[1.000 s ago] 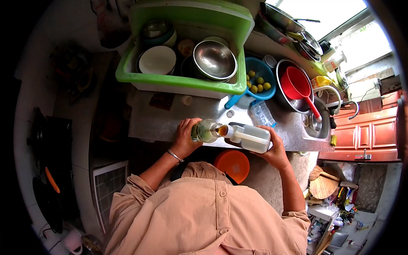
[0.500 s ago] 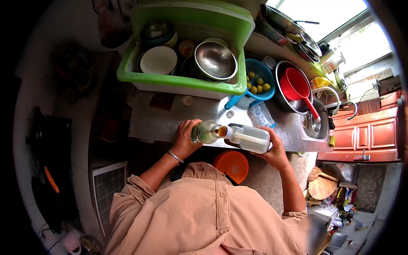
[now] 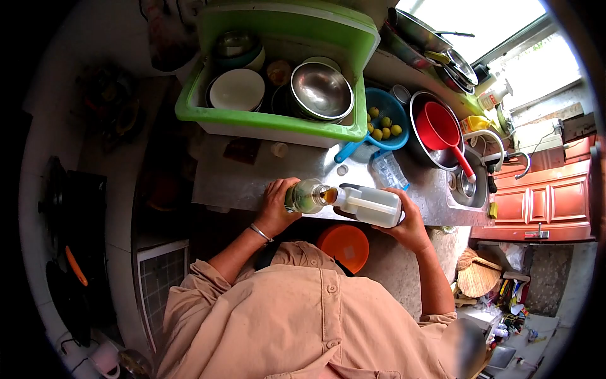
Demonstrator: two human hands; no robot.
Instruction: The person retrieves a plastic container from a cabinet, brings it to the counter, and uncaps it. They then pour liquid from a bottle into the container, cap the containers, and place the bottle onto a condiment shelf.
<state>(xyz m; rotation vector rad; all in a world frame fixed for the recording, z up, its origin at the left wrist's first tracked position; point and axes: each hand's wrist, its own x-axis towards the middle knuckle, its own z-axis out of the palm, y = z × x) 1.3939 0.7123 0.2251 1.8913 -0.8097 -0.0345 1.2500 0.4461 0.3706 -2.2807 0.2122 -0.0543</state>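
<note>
My left hand (image 3: 275, 205) is wrapped round a clear glass jar (image 3: 305, 196) with something green inside, its mouth turned to the right. In my right hand (image 3: 409, 222) is a translucent white plastic jug (image 3: 372, 205), tipped on its side with its neck at the jar's mouth. Amber liquid shows where the two openings meet. Both containers are over the front edge of the metal counter (image 3: 246, 181). A small cap (image 3: 279, 150) and a clear plastic packet (image 3: 389, 169) lie on the counter behind them.
A green bin (image 3: 271, 123) holds bowls at the back. To its right are a blue strainer (image 3: 395, 104) with yellow-green fruit, a red ladle (image 3: 439, 124) in a metal basin, and a sink (image 3: 475, 201). An orange bucket (image 3: 344, 247) stands below the counter.
Both hands, the jar and the jug have kept nearly the same pose. The view has shifted very slightly, and a blurred patch now covers the lower right by the sleeve.
</note>
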